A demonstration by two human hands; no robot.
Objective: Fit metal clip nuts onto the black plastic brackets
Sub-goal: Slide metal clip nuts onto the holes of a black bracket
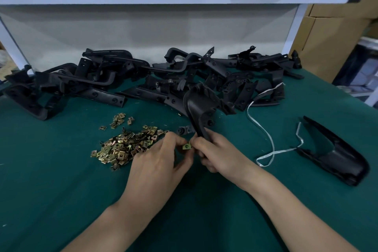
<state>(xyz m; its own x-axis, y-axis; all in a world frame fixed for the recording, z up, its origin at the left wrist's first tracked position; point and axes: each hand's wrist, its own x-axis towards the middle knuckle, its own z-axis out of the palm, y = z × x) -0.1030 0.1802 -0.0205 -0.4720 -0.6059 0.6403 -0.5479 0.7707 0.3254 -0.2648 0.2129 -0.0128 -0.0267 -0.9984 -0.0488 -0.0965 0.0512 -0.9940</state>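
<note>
On the green table (pixel 61 190), left of centre, I see a loose pile of clip nuts (pixel 122 147). My left hand (pixel 159 157) has its grip pinched on one clip nut (pixel 186 146), right against the fingertips of my right hand (pixel 216 153). That grip is clamped round the near end of a black bracket (pixel 201 112). A heap of brackets (pixel 102 84) spans the far side. To the right lie a white strap (pixel 263 135) and a lone black part (pixel 335 153).
</note>
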